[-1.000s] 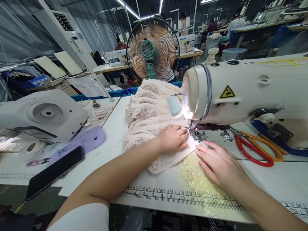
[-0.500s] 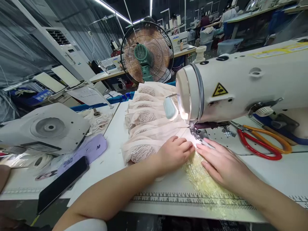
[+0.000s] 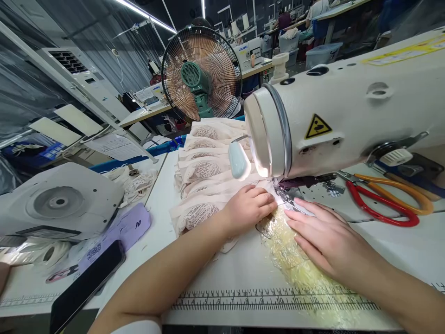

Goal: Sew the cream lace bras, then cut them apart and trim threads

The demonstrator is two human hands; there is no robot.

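Observation:
Under the presser foot of the white sewing machine [image 3: 333, 111] lies the edge of pale beige fabric [image 3: 212, 185], gathered in folds with lace panels. My left hand [image 3: 248, 208] is closed, its curled fingers gripping the fabric edge just in front of the foot. My right hand [image 3: 325, 234] lies with fingers stretched out, fingertips beside the presser foot [image 3: 283, 192]. It rests along a shiny pale yellow strip [image 3: 292, 257], which runs from the foot towards the table's front edge. What lies under my left fingertips is hidden.
Scissors [image 3: 382, 204] with red and orange handles lie right of the foot. A phone [image 3: 86, 287] and a purple card [image 3: 134, 225] are at left, near a second machine head [image 3: 62, 199]. A ruler strip [image 3: 243, 300] runs along the front edge. Behind stands a fan [image 3: 201, 74].
The view has shifted slightly, so the background sits further left. My left hand keeps its grip by the foot, and more of the yellow strip shows between my hands.

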